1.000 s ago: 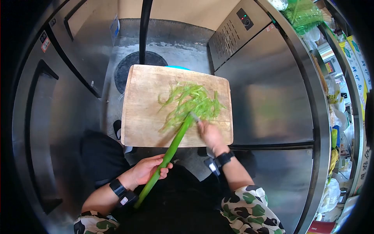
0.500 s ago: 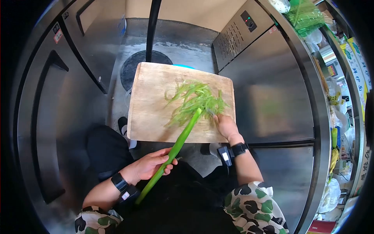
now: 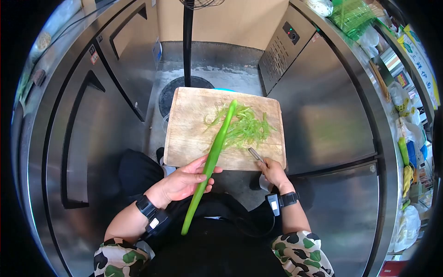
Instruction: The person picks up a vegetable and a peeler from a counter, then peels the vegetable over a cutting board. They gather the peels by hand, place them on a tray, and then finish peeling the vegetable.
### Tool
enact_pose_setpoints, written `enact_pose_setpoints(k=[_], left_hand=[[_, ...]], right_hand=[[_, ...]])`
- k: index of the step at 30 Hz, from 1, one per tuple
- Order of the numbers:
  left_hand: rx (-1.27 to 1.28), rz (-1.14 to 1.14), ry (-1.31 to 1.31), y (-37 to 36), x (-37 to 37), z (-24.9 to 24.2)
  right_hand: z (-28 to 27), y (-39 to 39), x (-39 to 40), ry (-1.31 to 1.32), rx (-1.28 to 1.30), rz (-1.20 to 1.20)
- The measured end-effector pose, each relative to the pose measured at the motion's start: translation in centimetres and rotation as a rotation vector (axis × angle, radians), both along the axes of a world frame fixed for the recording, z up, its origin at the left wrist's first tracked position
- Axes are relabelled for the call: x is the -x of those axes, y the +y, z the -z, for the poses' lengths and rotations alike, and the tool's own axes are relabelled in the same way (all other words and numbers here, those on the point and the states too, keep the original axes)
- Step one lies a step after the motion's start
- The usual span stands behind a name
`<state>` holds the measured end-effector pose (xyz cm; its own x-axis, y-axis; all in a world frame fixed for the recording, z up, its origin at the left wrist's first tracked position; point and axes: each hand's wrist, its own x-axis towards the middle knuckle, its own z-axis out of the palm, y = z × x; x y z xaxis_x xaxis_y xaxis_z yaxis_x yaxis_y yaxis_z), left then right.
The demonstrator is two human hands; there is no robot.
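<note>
My left hand is closed around the lower half of a long, slender green vegetable. The vegetable slants upward, its far tip over the cutting board and its near end by my apron. In my right hand is a metal peeler, its head pointing up and left above the board's lower right part, apart from the vegetable. A loose heap of thin green peelings lies on the wooden cutting board, partly behind the vegetable.
Stainless steel cabinets stand close on the left and right. A black pole rises beyond the board. Bags and packets crowd the right counter, including a green mesh bag. A black round mat lies on the floor.
The peeler has moved from the vegetable's tip down toward me, away from it. My left hand has raised the vegetable, its tip now farther up over the board. The view has shifted slightly.
</note>
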<state>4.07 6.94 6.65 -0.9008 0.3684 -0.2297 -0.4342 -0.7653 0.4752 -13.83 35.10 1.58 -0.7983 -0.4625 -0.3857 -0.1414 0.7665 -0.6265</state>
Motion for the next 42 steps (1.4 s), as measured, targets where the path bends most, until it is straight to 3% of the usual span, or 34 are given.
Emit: enact_pose_setpoints(k=[5,12,16,19,22,24,28,30,33,35,42], left_hand=[[0.023,-0.059,-0.097,0.9,0.5,1.8],[-0.006,-0.099,-0.094,2.2,0.6,3.6],[-0.037,-0.075,-0.057,2.1,0.5,3.6],[0.019,-0.074,-0.095,2.0,-0.1,3.0],[0.029,-0.046,-0.08,1.6,-0.5,2.1],[0.068,-0.035,-0.089,1.2,-0.6,2.0],[0.209,-0.105,-0.051,0.8,0.3,1.5],[0.246,-0.13,-0.052,0.8,1.4,1.2],[0.339,-0.151,-0.052,1.1,2.4,1.1],[0.389,-0.161,-0.059,1.5,2.6,0.6],[0.401,-0.112,-0.052,1.6,1.4,-0.9]], right_hand=[[-2.4,-1.7,-2.1,-0.136,0.199,0.105],[-5.0,-4.7,-5.5,0.177,0.352,-0.301],[-5.2,-6.5,-7.7,0.363,0.287,-0.528],[-4.7,-7.2,-6.8,0.434,0.228,-0.421],[-1.6,-6.8,-0.2,0.563,0.008,-0.086],[-1.9,-5.8,3.5,0.628,0.036,0.128],[-6.4,-5.8,1.2,0.566,0.046,0.08],[-5.8,-6.6,-1.4,0.481,0.123,-0.059],[-6.2,-8.2,-5.7,0.628,0.256,-0.381],[-6.2,-8.8,-6.5,0.575,0.236,-0.435],[-2.7,-7.0,4.9,0.76,-0.072,0.028]])
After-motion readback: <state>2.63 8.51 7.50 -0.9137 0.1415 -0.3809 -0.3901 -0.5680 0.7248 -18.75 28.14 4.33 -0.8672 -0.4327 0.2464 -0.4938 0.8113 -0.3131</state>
